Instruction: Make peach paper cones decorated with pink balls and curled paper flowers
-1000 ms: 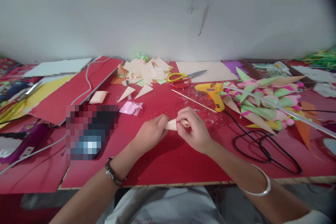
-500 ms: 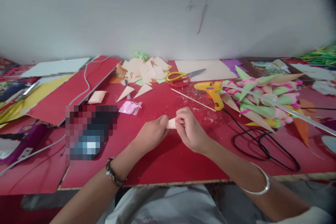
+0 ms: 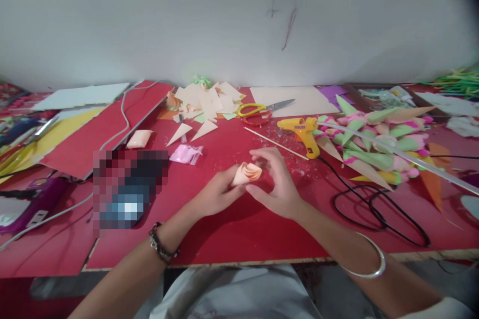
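A peach-coloured paper flower (image 3: 248, 173), its layered petals curled inside a rolled paper wrap, is held above the red tabletop. My left hand (image 3: 220, 192) grips it from the left, thumb and fingers closed around its base. On the other side my right hand (image 3: 277, 184) is open, fingers curved and apart around the petal end; whether a fingertip touches the paper I cannot tell. A thin wooden stick (image 3: 276, 143) lies just beyond the hands, and a yellow glue gun (image 3: 303, 132) rests right of it.
Scissors (image 3: 267, 109) and a pile of paper pieces (image 3: 204, 99) lie toward the wall. Finished paper cones (image 3: 374, 142) with pink and green parts are heaped at right, near a looped black cable (image 3: 374, 209). A pink packet (image 3: 186, 153) sits left of the hands.
My right hand has opened and drawn away from the paper, which has tilted so the layered petals show. My left hand keeps its hold.
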Demonstrator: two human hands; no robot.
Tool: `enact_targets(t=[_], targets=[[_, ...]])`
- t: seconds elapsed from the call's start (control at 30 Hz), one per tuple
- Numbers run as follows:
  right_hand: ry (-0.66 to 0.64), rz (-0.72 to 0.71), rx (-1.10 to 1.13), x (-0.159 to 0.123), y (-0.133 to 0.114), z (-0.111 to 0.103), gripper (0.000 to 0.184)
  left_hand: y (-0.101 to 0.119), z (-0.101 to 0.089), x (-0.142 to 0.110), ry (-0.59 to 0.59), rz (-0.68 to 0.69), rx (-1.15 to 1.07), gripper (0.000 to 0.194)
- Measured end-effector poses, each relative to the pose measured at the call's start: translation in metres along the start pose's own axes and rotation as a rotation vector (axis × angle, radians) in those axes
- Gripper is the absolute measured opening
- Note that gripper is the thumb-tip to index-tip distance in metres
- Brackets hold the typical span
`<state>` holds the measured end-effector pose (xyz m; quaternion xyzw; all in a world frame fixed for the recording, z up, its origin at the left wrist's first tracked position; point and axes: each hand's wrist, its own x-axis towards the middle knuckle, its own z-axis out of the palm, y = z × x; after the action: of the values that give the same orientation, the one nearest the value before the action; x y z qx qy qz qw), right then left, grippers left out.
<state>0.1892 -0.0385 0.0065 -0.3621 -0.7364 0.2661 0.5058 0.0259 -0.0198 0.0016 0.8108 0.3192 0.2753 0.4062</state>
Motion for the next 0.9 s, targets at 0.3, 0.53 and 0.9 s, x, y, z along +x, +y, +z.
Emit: enact_targets(t=[0.3, 0.53, 0.9], targets=[[-0.139, -0.010, 0.037, 0.003, -0.002, -0.003, 0.027, -0.005, 0.000, 0.002, -0.017, 0.123, 0.128, 0.018], [-0.148, -0.025, -0.032, 0.004, -0.003, -0.003, 0.045, -0.010, 0.000, 0.001, 0.055, 0.140, 0.157, 0.015], [-0.168, -0.054, -0.053, 0.003, -0.003, -0.001, 0.027, -0.009, 0.000, 0.001, 0.044, 0.121, 0.165, 0.020]])
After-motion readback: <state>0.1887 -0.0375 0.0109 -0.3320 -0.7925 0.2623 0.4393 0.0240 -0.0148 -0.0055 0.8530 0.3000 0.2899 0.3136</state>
